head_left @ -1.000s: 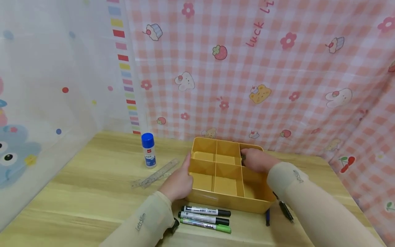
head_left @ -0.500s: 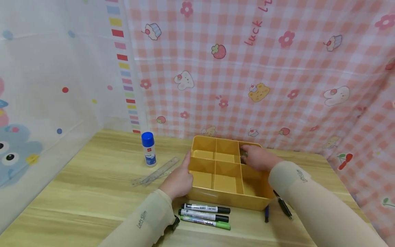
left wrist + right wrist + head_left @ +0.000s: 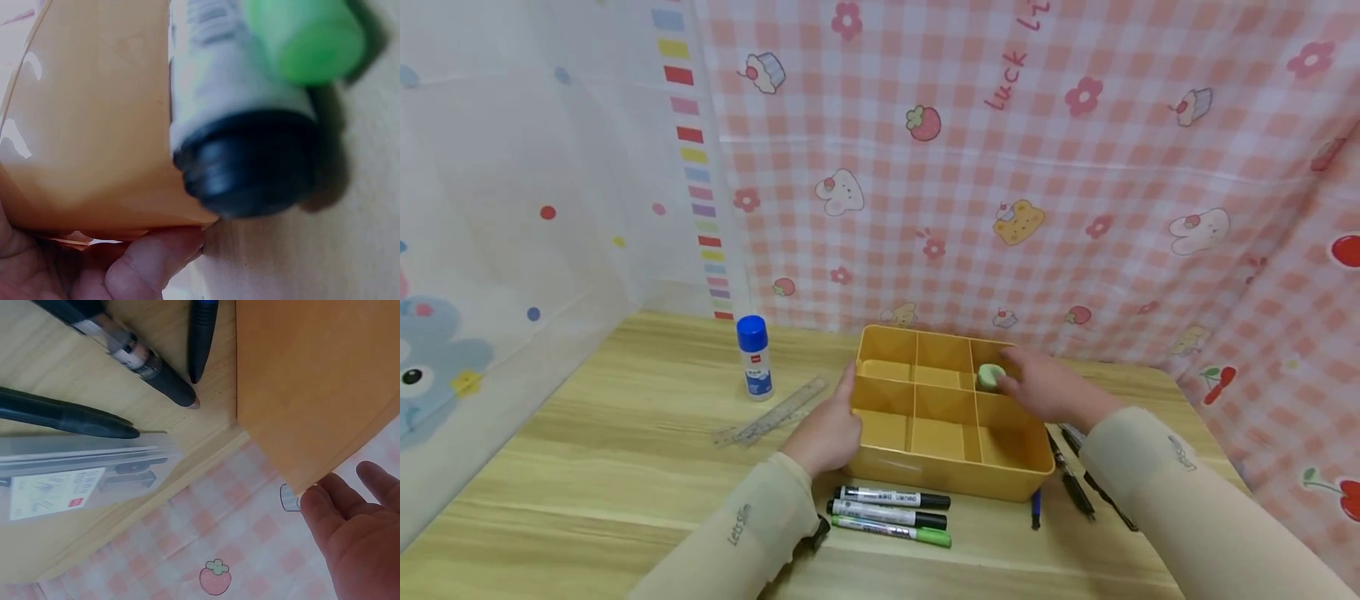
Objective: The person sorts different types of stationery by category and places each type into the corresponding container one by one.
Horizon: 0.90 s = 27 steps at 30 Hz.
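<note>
A yellow organizer box (image 3: 947,475) with several compartments stands on the table. My left hand (image 3: 827,433) grips its left side, one finger lying up along the wall; in the left wrist view the fingers (image 3: 150,265) press at the box's lower edge. In the back right compartment sits a small, pale green, rounded item (image 3: 990,377) with a whitish middle. Beside it, my right hand (image 3: 1048,387) lies over the back right rim with its fingers loosely bent, holding nothing. In the right wrist view that hand (image 3: 369,550) has fingertips right at the box's corner.
Two black-capped markers (image 3: 891,497) and a green highlighter (image 3: 891,531) lie before the box. To the left are a blue-capped glue bottle (image 3: 756,362) and clear rulers (image 3: 775,414). Pens (image 3: 1075,492) and a clear plastic case (image 3: 56,487) lie on the right.
My right hand has drawn back to the right, out of the back right compartment, letting go of the pale green item, which now shows there. The left hand keeps its hold on the box.
</note>
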Each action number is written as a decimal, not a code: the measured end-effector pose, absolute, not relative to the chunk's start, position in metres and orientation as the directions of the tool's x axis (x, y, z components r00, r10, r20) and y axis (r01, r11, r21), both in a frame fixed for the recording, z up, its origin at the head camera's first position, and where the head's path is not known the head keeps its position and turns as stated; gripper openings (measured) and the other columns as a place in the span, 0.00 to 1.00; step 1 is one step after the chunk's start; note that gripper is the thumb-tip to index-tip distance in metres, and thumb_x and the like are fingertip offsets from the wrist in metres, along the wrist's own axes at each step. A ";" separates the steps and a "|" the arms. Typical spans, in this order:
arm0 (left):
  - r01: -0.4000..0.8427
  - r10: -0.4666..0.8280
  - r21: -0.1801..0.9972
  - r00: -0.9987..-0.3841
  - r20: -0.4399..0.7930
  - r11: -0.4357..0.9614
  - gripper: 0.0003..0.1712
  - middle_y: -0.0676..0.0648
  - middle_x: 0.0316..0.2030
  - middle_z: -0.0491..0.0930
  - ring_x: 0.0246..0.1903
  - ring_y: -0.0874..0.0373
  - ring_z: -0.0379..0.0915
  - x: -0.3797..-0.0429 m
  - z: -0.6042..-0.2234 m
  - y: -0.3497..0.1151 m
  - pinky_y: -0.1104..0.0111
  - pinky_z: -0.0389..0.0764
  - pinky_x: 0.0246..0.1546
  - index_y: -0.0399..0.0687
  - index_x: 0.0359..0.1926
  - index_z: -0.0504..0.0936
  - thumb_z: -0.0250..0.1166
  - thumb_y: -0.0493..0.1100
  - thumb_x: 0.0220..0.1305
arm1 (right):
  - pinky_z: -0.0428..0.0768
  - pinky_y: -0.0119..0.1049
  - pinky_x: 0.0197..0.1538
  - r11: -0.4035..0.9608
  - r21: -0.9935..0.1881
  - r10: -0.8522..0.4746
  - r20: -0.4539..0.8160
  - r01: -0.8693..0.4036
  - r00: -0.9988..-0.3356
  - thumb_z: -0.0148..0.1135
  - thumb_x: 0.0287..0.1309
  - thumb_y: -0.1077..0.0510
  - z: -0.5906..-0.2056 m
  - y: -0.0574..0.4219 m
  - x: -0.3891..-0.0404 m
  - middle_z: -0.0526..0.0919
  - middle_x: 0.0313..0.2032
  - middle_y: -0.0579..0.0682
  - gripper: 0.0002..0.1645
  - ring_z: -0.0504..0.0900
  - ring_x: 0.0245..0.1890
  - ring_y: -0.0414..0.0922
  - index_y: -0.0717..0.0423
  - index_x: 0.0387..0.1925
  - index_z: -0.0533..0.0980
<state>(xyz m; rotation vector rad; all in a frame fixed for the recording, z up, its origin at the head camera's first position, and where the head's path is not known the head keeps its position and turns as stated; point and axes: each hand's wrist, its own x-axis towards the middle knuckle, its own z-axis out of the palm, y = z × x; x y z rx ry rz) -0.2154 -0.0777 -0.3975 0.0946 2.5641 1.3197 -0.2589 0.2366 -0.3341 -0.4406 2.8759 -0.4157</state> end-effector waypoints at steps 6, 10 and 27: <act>-0.062 0.169 0.802 -0.965 -0.200 0.595 0.46 0.40 0.81 0.59 0.75 0.39 0.66 -0.219 -0.397 -0.077 0.40 0.61 0.78 0.68 0.86 0.32 0.43 0.37 0.78 | 0.66 0.69 0.74 0.894 -0.398 -0.286 -0.156 -0.205 -0.945 0.48 0.82 0.52 -0.332 0.251 -0.248 0.60 0.77 0.73 0.37 0.67 0.73 0.71 0.68 0.80 0.55; -0.069 0.177 0.808 -0.962 -0.210 0.586 0.47 0.41 0.81 0.58 0.75 0.39 0.65 -0.220 -0.394 -0.075 0.39 0.60 0.78 0.69 0.85 0.32 0.44 0.37 0.77 | 0.66 0.71 0.72 0.890 -0.420 -0.250 -0.123 -0.178 -0.960 0.47 0.82 0.51 -0.328 0.264 -0.239 0.59 0.77 0.74 0.37 0.64 0.74 0.73 0.68 0.80 0.54; -0.069 0.181 0.804 -0.959 -0.216 0.590 0.46 0.41 0.82 0.57 0.77 0.37 0.61 -0.216 -0.396 -0.074 0.38 0.58 0.78 0.68 0.85 0.32 0.43 0.37 0.78 | 0.69 0.72 0.69 0.911 -0.413 -0.028 -0.083 0.009 -0.996 0.44 0.82 0.49 -0.339 0.302 -0.205 0.63 0.74 0.77 0.37 0.67 0.70 0.75 0.69 0.79 0.56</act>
